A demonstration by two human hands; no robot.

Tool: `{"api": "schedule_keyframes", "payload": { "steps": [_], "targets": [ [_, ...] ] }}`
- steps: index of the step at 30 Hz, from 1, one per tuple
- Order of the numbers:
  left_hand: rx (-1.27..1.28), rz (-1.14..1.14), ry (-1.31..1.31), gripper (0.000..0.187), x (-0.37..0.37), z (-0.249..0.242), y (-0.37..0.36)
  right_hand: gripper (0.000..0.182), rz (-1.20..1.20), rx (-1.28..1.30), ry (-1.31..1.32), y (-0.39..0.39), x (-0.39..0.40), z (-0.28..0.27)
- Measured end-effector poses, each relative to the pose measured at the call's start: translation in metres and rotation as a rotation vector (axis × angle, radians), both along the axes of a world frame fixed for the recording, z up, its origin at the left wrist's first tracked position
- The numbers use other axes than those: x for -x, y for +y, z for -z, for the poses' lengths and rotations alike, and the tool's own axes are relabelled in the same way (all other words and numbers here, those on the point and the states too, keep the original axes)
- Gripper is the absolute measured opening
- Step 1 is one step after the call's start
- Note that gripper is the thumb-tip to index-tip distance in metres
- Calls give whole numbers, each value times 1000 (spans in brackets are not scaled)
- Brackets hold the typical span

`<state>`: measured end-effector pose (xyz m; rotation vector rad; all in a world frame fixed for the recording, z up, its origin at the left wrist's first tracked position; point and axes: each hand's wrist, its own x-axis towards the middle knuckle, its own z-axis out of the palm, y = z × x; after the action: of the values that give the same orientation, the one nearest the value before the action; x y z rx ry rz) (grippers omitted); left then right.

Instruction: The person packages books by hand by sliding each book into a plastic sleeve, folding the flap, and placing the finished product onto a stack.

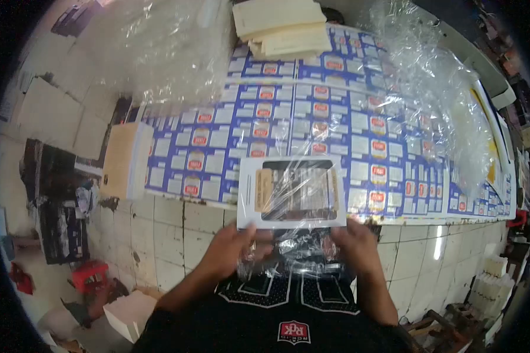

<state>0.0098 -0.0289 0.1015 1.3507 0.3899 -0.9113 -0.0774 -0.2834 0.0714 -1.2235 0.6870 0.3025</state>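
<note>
A flat white booklet or pad (250,188) with a dark rounded panel and tan strips printed on its face is in front of my body, at the near edge of the table. Clear plastic film (297,250) lies over its face and hangs down toward my shirt. At the lower left corner my left hand (232,250) is closed on the film, its thumb against the booklet's edge. My right hand (359,244) is closed likewise at the lower right corner. Some fingers of both hands are seen only through the glossy film.
Blue printed sheets (218,153) cover the table. A stack of booklets (121,159) sits at its left edge, and cream papers (282,26) lie at the back. Heaps of clear plastic bags (165,53) and loose film (436,94) flank them. A red stool (91,273) stands lower left.
</note>
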Motion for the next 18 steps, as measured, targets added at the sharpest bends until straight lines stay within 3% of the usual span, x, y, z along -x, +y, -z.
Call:
{"api": "schedule_keyframes", "payload": {
  "steps": [1,3,5,7,9,13,15,18],
  "targets": [
    [-110,118,75,42,9,-5,7,25,-83,83,66,2,15,1],
    [-103,117,109,39,15,16,16,26,-53,-58,33,5,23,2],
    [-67,29,-50,31,13,28,12,28,-78,-7,-4,9,10,-5],
    [-12,88,-300,31,-12,42,0,30,-114,135,-129,2,-20,6],
    [-302,234,-614,31,-50,38,-12,30,-120,500,-223,-4,-50,4],
    [-225,126,-595,32,-49,27,-21,33,-17,457,-341,-18,-56,13],
    [-21,122,-584,29,-22,40,-7,34,-107,295,-128,-14,-22,8],
    [-80,138,-531,35,-25,55,-3,32,-65,99,-137,-3,-26,8]
  ]
}}
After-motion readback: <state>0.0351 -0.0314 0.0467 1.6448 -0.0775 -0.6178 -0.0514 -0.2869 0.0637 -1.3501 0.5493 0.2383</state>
